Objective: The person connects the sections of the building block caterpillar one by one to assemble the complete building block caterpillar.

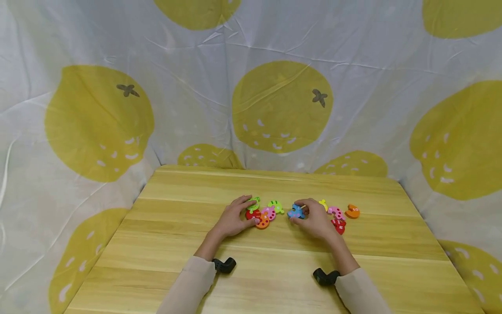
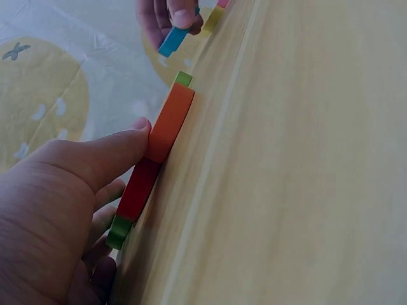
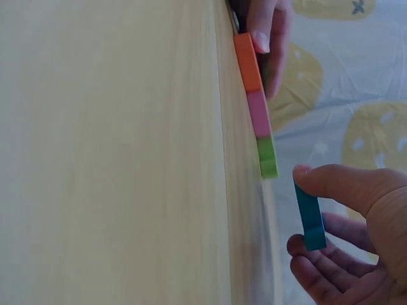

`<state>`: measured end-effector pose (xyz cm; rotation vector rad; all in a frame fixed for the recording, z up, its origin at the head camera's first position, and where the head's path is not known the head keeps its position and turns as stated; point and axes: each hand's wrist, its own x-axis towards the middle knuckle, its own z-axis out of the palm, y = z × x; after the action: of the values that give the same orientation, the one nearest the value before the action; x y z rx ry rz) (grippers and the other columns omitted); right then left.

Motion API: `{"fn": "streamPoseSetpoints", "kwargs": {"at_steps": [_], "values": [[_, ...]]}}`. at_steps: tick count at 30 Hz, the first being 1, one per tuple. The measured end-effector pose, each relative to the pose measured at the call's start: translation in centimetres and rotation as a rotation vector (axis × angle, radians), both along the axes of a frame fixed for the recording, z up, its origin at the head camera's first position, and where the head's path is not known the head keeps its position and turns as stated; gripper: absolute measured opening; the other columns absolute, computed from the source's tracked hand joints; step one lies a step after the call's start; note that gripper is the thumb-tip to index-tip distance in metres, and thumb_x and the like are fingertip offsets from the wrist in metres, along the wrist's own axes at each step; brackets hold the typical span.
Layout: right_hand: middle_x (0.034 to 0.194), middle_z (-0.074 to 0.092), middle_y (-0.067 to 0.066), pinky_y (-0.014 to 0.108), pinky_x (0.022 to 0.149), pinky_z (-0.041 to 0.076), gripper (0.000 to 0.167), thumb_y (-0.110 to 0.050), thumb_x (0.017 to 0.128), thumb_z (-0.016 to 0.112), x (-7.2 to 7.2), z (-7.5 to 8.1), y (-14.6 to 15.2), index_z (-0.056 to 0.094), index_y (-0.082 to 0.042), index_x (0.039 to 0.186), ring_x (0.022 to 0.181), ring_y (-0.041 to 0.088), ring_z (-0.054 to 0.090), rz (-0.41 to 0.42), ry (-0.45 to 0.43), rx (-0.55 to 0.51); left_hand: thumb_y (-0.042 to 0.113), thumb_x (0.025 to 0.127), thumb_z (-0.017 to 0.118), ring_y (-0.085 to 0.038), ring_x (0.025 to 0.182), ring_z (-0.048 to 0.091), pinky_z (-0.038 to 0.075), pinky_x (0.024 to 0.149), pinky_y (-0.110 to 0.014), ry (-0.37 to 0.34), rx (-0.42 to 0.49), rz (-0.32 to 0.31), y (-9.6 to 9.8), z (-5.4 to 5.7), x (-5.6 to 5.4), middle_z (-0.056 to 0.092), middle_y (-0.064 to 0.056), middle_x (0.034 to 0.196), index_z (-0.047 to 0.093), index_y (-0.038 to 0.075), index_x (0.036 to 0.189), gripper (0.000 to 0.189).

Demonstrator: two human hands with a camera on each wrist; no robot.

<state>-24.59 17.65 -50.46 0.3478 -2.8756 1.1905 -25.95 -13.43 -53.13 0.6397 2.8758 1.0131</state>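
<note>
My right hand [image 1: 315, 219] pinches a blue number puzzle piece [image 1: 296, 211] marked 6 between thumb and fingers. In the right wrist view the blue piece [image 3: 310, 219] is raised off the table. My left hand [image 1: 232, 218] curls round a cluster of flat number pieces, its thumb on the orange piece [image 1: 262, 221] marked 3 and its fingers by a green piece [image 1: 255, 204]. The red piece [image 1: 252, 214] lies partly under that hand. A pink piece [image 1: 268, 213] marked 4 and a light green piece [image 1: 276, 206] marked 5 adjoin the cluster, facing the blue one.
Right of my right hand lie a yellow piece [image 1: 323, 205], a pink piece [image 1: 336, 213] marked 9, a red piece [image 1: 339, 226] marked 8 and an orange piece [image 1: 353, 211] marked 10. The wooden table [image 1: 274, 279] meets a lemon-print cloth [image 1: 196, 87] at its back and sides.
</note>
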Motion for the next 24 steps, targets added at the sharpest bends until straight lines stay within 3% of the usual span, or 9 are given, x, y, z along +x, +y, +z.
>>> {"fn": "streamPoseSetpoints", "kwargs": {"at_steps": [7,14,24], "values": [[0.119,0.068,0.010,0.042,0.091,0.055,0.055,-0.023,0.084,0.087,-0.6,-0.5,-1.9,0.067,-0.007,0.132,0.104,0.025,0.064,0.003,-0.025,-0.064,0.050,0.091,0.074,-0.030,0.156,0.029,0.026,0.123,-0.062,0.000,0.001,-0.001,0.0,0.0,0.0,0.040,-0.003,0.164,0.056,0.021,0.150,0.067],[0.115,0.068,0.009,0.033,0.081,0.053,0.052,-0.025,0.083,0.088,-0.9,-0.9,-2.8,0.069,-0.009,0.129,0.096,0.020,0.063,-0.027,-0.027,-0.056,0.049,0.091,0.074,-0.031,0.156,0.030,0.027,0.123,-0.062,0.001,0.011,-0.001,0.1,0.1,0.0,0.041,-0.003,0.163,0.057,0.020,0.149,0.067],[0.109,0.068,0.010,0.030,0.075,0.050,0.049,-0.026,0.082,0.088,-1.1,-1.1,-3.4,0.071,-0.009,0.124,0.089,0.018,0.061,-0.050,-0.030,-0.073,0.045,0.093,0.073,-0.030,0.156,0.029,0.026,0.123,-0.062,0.001,0.004,0.008,0.2,-0.1,-0.1,0.040,-0.003,0.164,0.056,0.020,0.150,0.064]]}}
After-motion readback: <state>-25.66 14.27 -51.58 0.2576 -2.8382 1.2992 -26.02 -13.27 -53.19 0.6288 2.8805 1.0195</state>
